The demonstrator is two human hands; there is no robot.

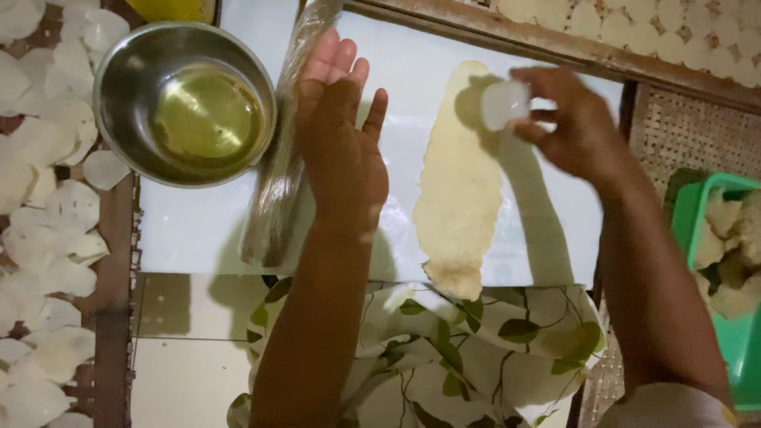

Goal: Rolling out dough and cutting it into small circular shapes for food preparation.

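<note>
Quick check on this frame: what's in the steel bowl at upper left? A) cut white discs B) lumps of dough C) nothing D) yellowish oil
D: the steel bowl holds a pool of clear yellowish liquid that looks like oil; the dough lumps sit in the green tub at right, and the white discs lie spread on the woven tray outside the bowl.

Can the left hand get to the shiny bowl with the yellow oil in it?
Probably yes. The left hand hovers open over the white board, just beside the metal bowl. Only the plastic-wrapped rolling pin lies between them, and it lies low, so the hand could likely pass over it.
</note>
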